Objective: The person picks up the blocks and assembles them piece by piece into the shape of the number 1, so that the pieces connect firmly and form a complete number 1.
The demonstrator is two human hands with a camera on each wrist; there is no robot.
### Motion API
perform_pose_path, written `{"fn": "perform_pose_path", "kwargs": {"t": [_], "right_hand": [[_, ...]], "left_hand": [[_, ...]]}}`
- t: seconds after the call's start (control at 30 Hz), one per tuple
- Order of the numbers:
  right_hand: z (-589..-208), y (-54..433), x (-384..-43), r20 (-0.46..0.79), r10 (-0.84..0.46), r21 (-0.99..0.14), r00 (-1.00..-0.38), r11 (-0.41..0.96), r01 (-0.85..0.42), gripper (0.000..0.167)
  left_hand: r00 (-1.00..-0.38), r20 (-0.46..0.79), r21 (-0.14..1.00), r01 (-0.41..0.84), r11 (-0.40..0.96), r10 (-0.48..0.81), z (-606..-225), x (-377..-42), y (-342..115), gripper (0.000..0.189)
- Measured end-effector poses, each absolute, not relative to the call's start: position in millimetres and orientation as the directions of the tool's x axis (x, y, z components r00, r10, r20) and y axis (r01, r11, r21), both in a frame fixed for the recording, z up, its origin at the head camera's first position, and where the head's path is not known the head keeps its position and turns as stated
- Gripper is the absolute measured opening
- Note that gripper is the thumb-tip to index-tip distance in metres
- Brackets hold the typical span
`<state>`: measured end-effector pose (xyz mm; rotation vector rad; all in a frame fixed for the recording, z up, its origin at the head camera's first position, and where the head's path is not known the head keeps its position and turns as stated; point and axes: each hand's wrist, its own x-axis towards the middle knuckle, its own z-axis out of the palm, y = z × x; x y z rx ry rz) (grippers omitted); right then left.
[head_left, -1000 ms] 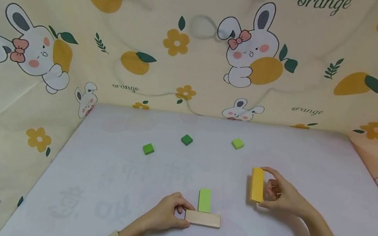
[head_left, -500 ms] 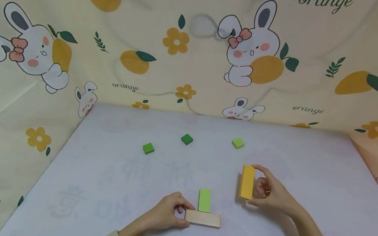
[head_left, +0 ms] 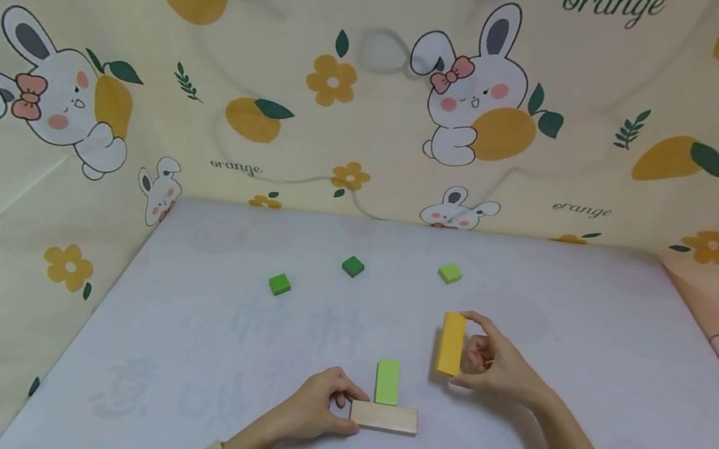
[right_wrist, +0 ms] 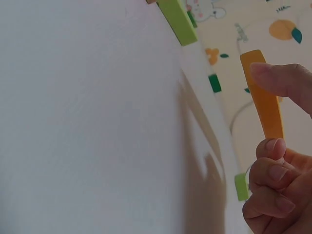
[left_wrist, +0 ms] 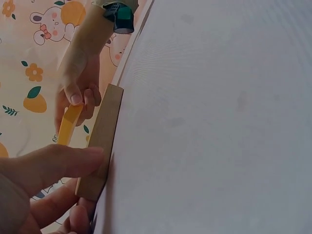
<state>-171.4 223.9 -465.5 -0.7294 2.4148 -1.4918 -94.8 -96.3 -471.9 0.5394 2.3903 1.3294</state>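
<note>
My left hand (head_left: 322, 403) grips the left end of a plain wooden block (head_left: 385, 418), thumb on its near side and fingers on its far side. Against that block's far side lies a light green block (head_left: 387, 382), pointing away from me. To the right, my right hand (head_left: 499, 363) holds a yellow block (head_left: 451, 343) by its two ends between thumb and finger. In the right wrist view the yellow block (right_wrist: 263, 97) is raised off the table, its shadow falling on the white surface. The left wrist view shows the wooden block (left_wrist: 102, 141) under my thumb.
Three small green square blocks lie farther back: a mid-green one (head_left: 280, 284) at left, a dark green one (head_left: 353, 266) in the middle, a lime one (head_left: 449, 273) at right. A patterned cloth (head_left: 320, 121) with rabbits and oranges hangs behind the white table (head_left: 204, 326).
My right hand has moved steadily left with the yellow block, toward the light green block. My left hand stays in place on the wooden block.
</note>
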Motion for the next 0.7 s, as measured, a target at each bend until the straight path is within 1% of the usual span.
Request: {"fn": "perform_pose_path", "kwargs": {"t": [0.27,0.7], "right_hand": [[-461,209,-175,0.028,-0.493,-0.884,-0.870,0.395,-0.252,0.092],[-458,191,-181,0.014,-0.503,-0.881,-0.864,0.403,-0.248,0.094]], "left_hand": [[-0.867,-0.111,0.859,0.163,0.486,0.487,-472,-94,-97,0.030],[-0.868,-0.106,0.854,0.170,0.491,0.485,-474,-95,-96,0.031]]}}
